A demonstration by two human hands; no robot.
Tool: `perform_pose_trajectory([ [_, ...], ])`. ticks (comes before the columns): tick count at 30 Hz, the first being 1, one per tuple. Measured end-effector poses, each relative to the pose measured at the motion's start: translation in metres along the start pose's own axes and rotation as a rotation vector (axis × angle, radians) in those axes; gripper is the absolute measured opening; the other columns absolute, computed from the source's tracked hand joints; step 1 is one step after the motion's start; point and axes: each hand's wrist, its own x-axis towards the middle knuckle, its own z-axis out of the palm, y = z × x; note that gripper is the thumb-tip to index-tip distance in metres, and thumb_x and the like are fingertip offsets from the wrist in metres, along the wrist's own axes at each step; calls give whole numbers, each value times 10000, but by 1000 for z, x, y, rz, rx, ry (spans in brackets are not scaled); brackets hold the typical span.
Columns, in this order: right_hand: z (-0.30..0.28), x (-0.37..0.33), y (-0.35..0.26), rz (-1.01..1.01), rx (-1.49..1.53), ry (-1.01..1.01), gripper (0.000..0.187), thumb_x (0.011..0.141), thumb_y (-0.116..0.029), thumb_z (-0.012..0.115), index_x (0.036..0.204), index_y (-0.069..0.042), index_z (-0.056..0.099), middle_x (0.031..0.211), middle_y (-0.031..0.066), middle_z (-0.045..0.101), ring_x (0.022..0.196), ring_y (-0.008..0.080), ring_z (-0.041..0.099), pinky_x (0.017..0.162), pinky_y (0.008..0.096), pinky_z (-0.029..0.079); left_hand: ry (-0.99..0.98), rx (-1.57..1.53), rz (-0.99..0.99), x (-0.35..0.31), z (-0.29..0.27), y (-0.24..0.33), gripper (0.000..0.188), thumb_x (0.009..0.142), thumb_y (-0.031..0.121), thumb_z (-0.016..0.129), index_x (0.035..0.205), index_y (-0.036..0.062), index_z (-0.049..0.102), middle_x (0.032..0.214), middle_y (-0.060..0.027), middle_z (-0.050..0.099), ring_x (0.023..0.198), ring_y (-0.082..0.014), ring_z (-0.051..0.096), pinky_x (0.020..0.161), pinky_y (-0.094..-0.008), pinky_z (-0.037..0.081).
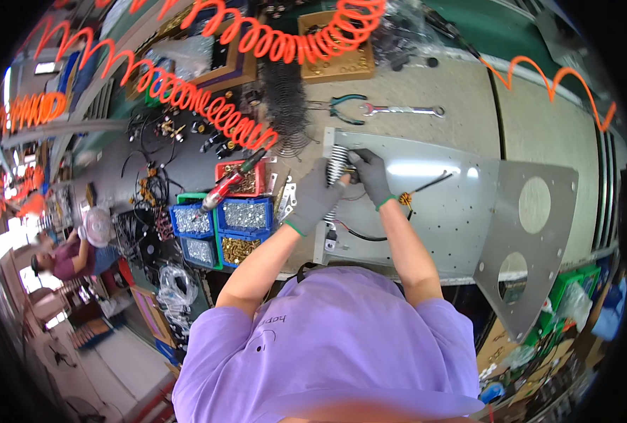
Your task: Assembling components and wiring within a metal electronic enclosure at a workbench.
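Observation:
Both my hands wear grey gloves with green cuffs and work at the left end of a grey sheet-metal panel. My left hand is closed around a ribbed, spring-like metal coil that runs along the panel's left edge. Close beside it, my right hand has its fingers curled together against the coil, around a small part mostly hidden by the glove. Below them a dark cable loops over the panel. More wires, with a yellow-orange ring, lie by my right wrist.
Left of the panel stand blue bins of small fasteners, a red bin and a red power driver on a coiled orange hose. Pliers and a wrench lie beyond. A plate with round holes is at right.

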Motion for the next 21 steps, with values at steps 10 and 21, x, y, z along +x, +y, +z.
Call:
perform_pose_trajectory([
  [10, 1, -5, -10, -107, -104, 63, 257, 849, -163, 597, 1050, -3, 611, 862, 63, 653, 694, 117, 588, 562, 266, 486, -72, -56, 103, 12, 0, -11, 415, 786, 356, 651, 974, 17, 504, 755, -167, 599, 693, -308, 610, 613, -394, 454],
  [21, -2, 7, -1, -108, -271, 37, 247, 853, -225, 592, 944, 3, 620, 753, 134, 631, 547, 186, 596, 516, 321, 486, -60, -151, 114, 18, -4, 0, 345, 778, 294, 669, 907, 5, 530, 714, -98, 569, 656, -174, 541, 608, -329, 437],
])
